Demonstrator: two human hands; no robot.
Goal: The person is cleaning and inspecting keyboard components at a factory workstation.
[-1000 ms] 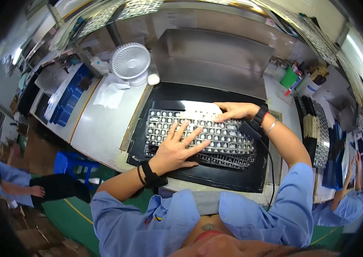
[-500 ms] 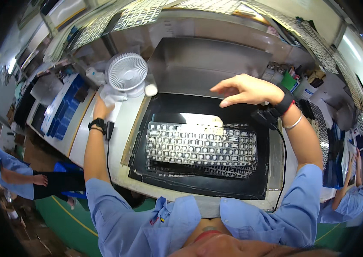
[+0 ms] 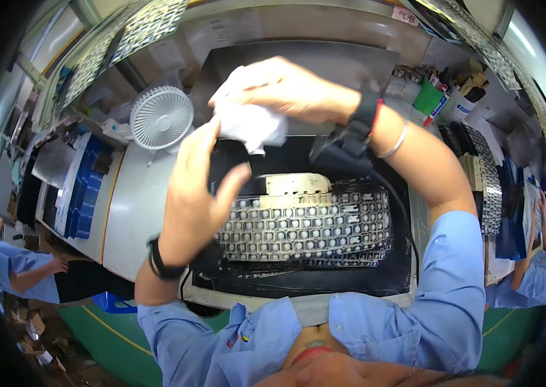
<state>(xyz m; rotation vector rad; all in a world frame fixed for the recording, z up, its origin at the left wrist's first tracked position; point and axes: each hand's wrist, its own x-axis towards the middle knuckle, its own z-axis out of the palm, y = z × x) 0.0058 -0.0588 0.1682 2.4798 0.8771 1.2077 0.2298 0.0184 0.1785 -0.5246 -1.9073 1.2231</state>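
Observation:
A crumpled white cloth (image 3: 255, 126) hangs from my right hand (image 3: 276, 87), whose fingers close on its top over the far part of the black mat (image 3: 212, 282). My left hand (image 3: 192, 184) is raised at the mat's left side, fingers stretched and thumb apart, its fingertips close to the cloth; whether they touch it I cannot tell. Below both hands lies a stack of keyboard frames (image 3: 305, 229) with rows of square openings and pale dots. A cream-coloured flat piece (image 3: 295, 185) sits at the stack's far edge. My left hand and wrist hide the stack's left end.
A white fan (image 3: 162, 119) stands at the back left. Behind the mat rises a dark metal panel (image 3: 324, 64). Pens and a green holder (image 3: 426, 97) stand back right, with more keyboard frames (image 3: 482, 187) at the right. Other people in blue work at both sides.
My left hand has come from the bench near the fan to above the mat. My right hand has moved left and now grips the white cloth, which has come off the left bench.

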